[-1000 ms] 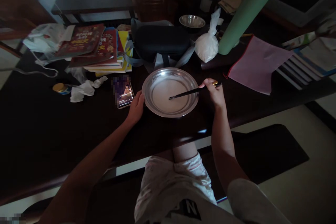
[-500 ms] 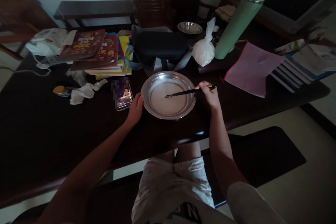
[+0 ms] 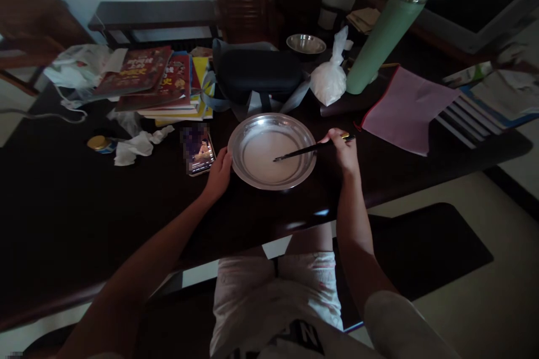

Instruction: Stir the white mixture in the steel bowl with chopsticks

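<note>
A wide metal basin (image 3: 309, 169) stands on the dark table and holds a pale, milky mixture (image 3: 264, 164). My left hand (image 3: 219, 173) grips the basin's left rim, with the thumb near the edge and the other fingers partly hidden below it. In my right hand (image 3: 344, 150), closed at the basin's right side, is a pair of dark chopsticks (image 3: 298, 151). They slant down to the left, and their tips reach the pale mixture. Left of my left hand lies a phone (image 3: 200, 154) with its screen lit.
Behind the basin are a black case (image 3: 259, 74), a tied bag of white powder (image 3: 328, 84) and a small metal bowl (image 3: 306, 44). A tall green flask (image 3: 379, 47) and a pink pouch (image 3: 406, 106) stand right. Books (image 3: 143, 76), crumpled tissue (image 3: 135, 148) and a jar (image 3: 100, 144) sit left.
My right hand has moved a little to the right and slightly down. The chopstick tips have shifted right and toward me within the mixture. My left hand stays on the rim.
</note>
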`<state>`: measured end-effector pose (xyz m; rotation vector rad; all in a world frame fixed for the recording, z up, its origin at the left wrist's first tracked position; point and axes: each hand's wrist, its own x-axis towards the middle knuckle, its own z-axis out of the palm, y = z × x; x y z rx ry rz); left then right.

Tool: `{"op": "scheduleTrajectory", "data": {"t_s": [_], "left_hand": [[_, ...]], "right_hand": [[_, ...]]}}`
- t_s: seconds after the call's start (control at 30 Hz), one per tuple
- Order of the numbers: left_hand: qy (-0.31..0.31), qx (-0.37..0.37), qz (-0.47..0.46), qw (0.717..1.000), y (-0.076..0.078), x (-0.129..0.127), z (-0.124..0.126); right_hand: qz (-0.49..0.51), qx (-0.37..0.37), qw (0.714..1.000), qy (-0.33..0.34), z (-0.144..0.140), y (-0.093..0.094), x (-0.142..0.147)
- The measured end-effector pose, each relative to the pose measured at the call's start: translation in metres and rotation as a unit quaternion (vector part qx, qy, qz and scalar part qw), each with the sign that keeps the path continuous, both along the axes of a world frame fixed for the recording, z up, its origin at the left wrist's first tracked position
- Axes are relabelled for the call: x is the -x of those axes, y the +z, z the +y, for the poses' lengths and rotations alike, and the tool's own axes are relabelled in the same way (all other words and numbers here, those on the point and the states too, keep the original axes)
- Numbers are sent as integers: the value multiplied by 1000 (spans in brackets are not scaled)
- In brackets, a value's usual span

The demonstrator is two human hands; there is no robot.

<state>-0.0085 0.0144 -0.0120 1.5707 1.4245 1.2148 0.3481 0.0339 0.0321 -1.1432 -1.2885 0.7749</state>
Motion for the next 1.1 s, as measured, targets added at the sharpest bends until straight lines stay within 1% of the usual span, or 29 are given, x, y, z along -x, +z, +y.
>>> {"op": "scheduleTrajectory", "data": {"t_s": [0.1, 0.13, 0.17, 0.27, 0.3, 0.33, 0.47, 0.5, 0.6, 0.67, 0.83, 1.0, 1.03, 1.1], "left_hand": [[4, -3, 5, 1000, 1, -2, 0], [5, -2, 4, 1000, 2, -2, 0], [6, 0, 1, 1000, 2, -2, 0], [9, 3, -4, 1000, 2, -3, -1], [8, 5, -5, 1000, 2, -2, -1], [7, 7, -4, 1000, 2, -2, -1], [4, 16, -2, 1000, 2, -1, -2], [5, 14, -2, 1000, 2, -1, -2], [9, 9, 4, 1000, 3, -1, -2], [12, 8, 7, 1000, 3, -1, -1], [18, 2, 12, 1000, 3, -2, 0], [29, 1, 13, 999, 3, -3, 1], [33, 2, 12, 999, 3, -3, 2], [38, 2, 9, 999, 2, -3, 2]], "right_hand": [[-24, 1, 998, 54, 0, 0, 2], [-30, -3, 998, 57, 0, 0, 3], [-30, -8, 998, 48, 0, 0, 4], [4, -19, 1000, -10, 0, 0, 4], [13, -15, 1000, -17, 0, 0, 4], [15, -7, 1000, -10, -1, 1, 4], [-22, 17, 998, 54, -1, 1, 6], [-26, 14, 998, 52, -1, 0, 6], [-7, -1, 1000, -1, 0, 0, 3], [5, 0, 1000, -17, 0, 0, 2], [-10, 13, 999, 48, 1, 0, 5], [-3, 12, 1000, 6, 1, 3, 6], [-9, 13, 1000, 8, 0, 4, 6], [-28, 15, 999, 35, -1, 6, 7]]}}
